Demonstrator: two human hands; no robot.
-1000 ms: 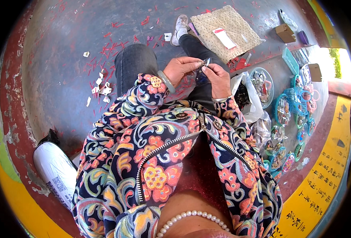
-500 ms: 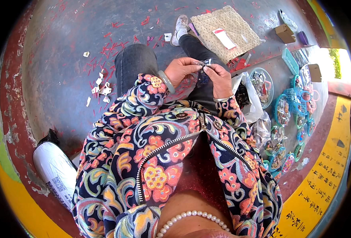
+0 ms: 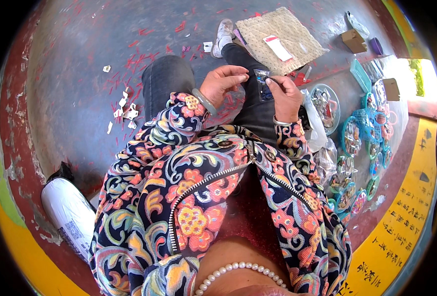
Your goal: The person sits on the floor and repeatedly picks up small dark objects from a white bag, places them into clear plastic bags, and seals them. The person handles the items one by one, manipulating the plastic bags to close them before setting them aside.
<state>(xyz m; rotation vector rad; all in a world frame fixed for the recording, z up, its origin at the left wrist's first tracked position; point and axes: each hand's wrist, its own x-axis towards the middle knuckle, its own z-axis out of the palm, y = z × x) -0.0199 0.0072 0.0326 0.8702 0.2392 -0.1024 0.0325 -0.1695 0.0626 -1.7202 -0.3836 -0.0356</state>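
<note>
My right hand [image 3: 286, 98] pinches a small clear plastic packet [image 3: 261, 92] between thumb and fingers. Small dark and blue bits show in the packet, too small to name. To its left, my left hand [image 3: 222, 87] is apart from the packet, with thumb and fingertips pressed together. Whether anything tiny is between those fingertips I cannot make out. Both hands are held above my legs in dark trousers [image 3: 168, 81].
Round baskets of small parts [image 3: 352, 136] crowd the right side, beside a white plastic bag [image 3: 317, 129]. A patterned mat [image 3: 297, 32] lies ahead on the floor. Red scraps and white pieces [image 3: 129, 112] are scattered about. A white sack [image 3: 68, 212] lies at the left.
My hands have moved apart. My left hand has come off the packet and shifted slightly left; my right hand has moved slightly right, and the packet now hangs in plain sight.
</note>
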